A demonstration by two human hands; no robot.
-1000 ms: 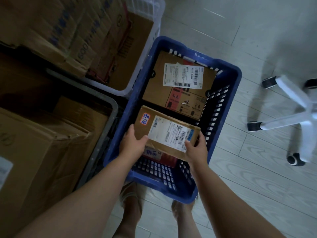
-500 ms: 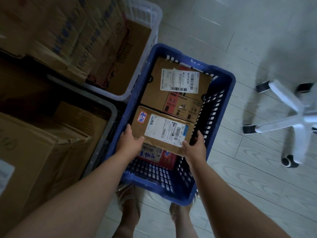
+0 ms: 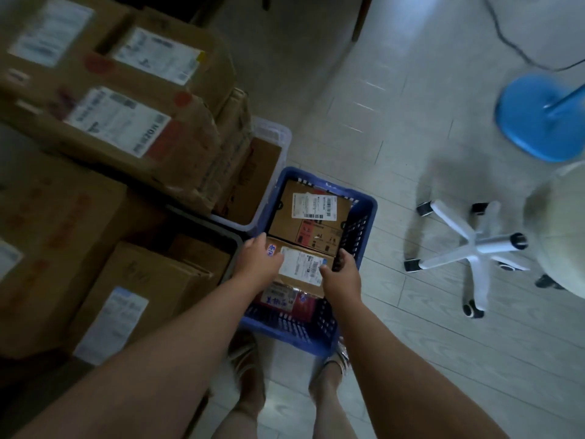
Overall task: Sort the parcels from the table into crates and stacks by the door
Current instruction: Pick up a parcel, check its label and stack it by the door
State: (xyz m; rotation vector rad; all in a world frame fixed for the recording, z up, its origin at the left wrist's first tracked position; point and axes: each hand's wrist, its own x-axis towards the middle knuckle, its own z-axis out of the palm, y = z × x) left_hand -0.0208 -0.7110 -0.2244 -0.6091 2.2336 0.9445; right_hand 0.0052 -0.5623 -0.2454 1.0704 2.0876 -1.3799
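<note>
Cardboard boxes (image 3: 104,128) fill the left side, stacked high and blurred, with more of them (image 3: 126,296) lower down beside a grey-rimmed bin (image 3: 221,239). Pale floor tiles (image 3: 395,128) take up the right, where a white chair base (image 3: 474,245) on castors stands well apart from the work, a round blue stand (image 3: 538,118) behind it. A clear plastic tub (image 3: 272,134) holding upright boxes sits just behind a blue crate (image 3: 364,210) on the floor near the person's feet.

Inside the crate, a labelled parcel (image 3: 311,217) lies flat at the far end. A second parcel (image 3: 302,264) lies in front of it, touching it, and rests partly on a red packet (image 3: 285,301) underneath, so it may sit slightly tilted. The left hand (image 3: 258,261) lies over the parcel's left end with its fingers (image 3: 256,245) curled on the far corner; the right hand (image 3: 342,277) holds the right end, fingers (image 3: 338,258) wrapped round the edge next to the crate wall. Both hands look closed on it.

Risks from here, as I judge them: let go unevenly and the parcel could rock on the packet below and slide against its neighbour; the right fingers are close to the crate wall and could get pinched as the box settles
</note>
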